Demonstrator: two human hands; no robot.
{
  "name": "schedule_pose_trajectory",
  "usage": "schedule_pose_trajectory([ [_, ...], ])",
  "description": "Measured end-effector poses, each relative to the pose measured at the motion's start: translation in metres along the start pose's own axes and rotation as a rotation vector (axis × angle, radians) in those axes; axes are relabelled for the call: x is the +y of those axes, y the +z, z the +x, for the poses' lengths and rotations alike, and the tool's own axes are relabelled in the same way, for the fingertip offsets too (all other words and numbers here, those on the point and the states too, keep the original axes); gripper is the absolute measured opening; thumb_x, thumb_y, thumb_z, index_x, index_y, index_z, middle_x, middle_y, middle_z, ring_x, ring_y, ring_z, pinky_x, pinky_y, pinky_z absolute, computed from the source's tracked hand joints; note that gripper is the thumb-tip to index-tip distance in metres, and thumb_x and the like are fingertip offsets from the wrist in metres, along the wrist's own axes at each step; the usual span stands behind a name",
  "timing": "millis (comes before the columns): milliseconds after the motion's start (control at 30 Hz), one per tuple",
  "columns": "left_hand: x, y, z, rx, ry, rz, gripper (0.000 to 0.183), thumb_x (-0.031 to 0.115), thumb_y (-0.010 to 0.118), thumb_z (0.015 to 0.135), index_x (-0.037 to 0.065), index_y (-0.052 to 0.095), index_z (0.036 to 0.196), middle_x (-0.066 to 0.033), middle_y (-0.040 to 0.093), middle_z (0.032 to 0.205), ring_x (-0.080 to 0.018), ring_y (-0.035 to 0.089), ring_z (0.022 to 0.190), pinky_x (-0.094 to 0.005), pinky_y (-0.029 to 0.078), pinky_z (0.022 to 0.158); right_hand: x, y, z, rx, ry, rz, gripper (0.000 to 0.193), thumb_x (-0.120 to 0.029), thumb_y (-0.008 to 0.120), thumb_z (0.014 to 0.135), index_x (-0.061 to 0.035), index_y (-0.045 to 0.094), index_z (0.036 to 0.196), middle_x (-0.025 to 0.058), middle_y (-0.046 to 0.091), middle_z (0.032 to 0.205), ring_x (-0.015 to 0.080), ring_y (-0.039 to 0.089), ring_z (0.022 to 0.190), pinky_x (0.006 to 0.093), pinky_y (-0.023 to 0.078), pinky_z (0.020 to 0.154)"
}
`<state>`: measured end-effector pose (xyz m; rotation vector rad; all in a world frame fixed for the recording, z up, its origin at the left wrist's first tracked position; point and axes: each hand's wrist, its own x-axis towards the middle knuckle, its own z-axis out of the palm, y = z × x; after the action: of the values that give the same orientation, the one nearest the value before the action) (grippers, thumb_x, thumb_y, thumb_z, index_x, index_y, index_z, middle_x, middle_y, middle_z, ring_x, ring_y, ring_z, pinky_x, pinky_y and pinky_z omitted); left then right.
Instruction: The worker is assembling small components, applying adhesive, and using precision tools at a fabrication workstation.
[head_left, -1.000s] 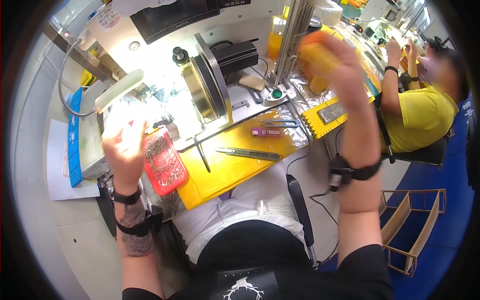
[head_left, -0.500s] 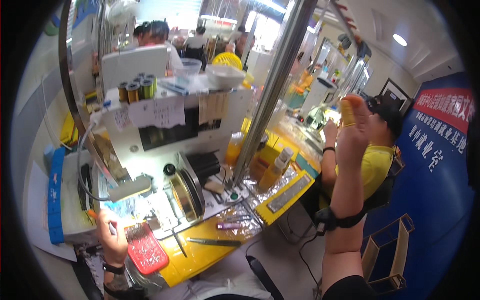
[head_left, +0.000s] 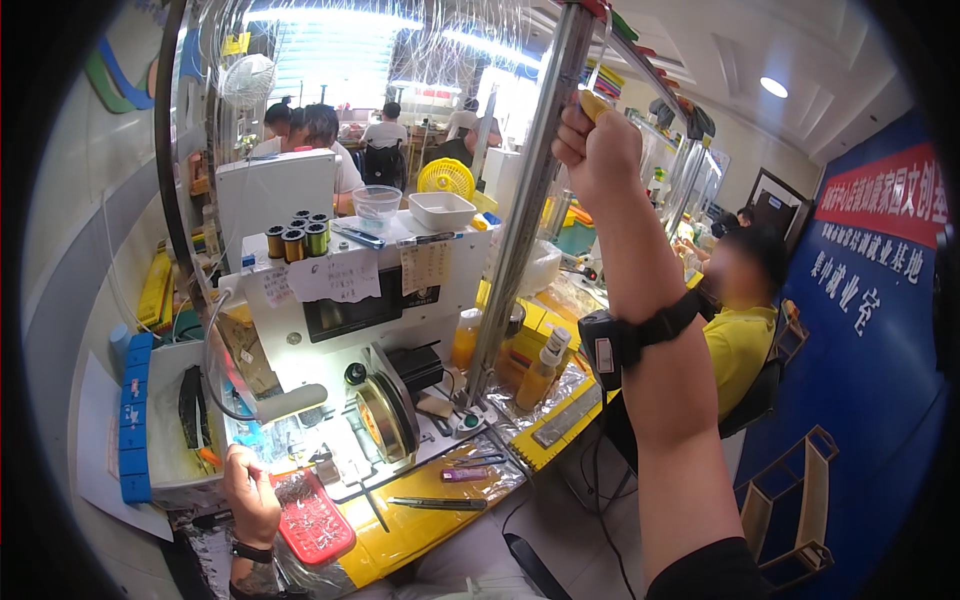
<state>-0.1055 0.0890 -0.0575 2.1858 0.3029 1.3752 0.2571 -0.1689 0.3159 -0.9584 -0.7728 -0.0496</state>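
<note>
My right hand (head_left: 600, 145) is raised high beside the upright metal post (head_left: 530, 200). Its fingers are curled closed, and one wears a yellow finger cover (head_left: 594, 105). Whatever it may pinch is too small to make out. Low on the left, my left hand (head_left: 250, 497) has its fingers bent together next to a red tray (head_left: 318, 530) of small metal pieces. Anything inside that hand is hidden. Just ahead of it is a lamp-lit white machine (head_left: 285, 345) with a large gold wheel (head_left: 377, 420). An orange-tipped tool (head_left: 208, 456) lies in the white bin beside the left hand.
Thread spools (head_left: 295, 240), a clear tub (head_left: 377, 207) and a white bowl (head_left: 442, 210) stand on the machine. A cutter knife (head_left: 435, 503) and a purple lighter (head_left: 463, 475) lie on the yellow bench. Bottles (head_left: 540, 370) stand behind the post. A person in yellow (head_left: 742, 330) sits at right.
My right hand has moved up and to the left, toward the top of the post, and its fingers are now curled. My left hand stays beside the red tray. The view has shifted slightly.
</note>
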Motion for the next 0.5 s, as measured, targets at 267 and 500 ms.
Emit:
schedule_pose_trajectory([
  [267, 0.000, 0.001, -0.003, 0.000, 0.011, -0.041, 0.023, -0.015, 0.051, 0.077, 0.002, 0.042, 0.088, -0.0141, 0.041, 0.085, -0.0312, 0.047, 0.075, -0.0363, 0.042, 0.069, -0.002, 0.002, 0.006, 0.027, -0.034, -0.095, 0.023, -0.007, 0.037, 0.099, -0.0042, 0.060, 0.104, -0.0055, 0.035, 0.066, 0.0069, 0.026, 0.052, 0.0272, 0.022, 0.048],
  [500, 0.001, -0.001, -0.006, -0.007, 0.017, -0.023, 0.023, -0.015, 0.051, 0.077, 0.002, 0.043, 0.089, -0.0133, 0.042, 0.085, -0.0303, 0.046, 0.074, -0.0350, 0.041, 0.068, 0.000, 0.001, -0.009, 0.156, 0.030, -0.206, 0.017, -0.013, 0.045, 0.104, -0.0057, 0.061, 0.106, -0.0065, 0.035, 0.066, 0.0063, 0.027, 0.051, 0.0267, 0.021, 0.047],
])
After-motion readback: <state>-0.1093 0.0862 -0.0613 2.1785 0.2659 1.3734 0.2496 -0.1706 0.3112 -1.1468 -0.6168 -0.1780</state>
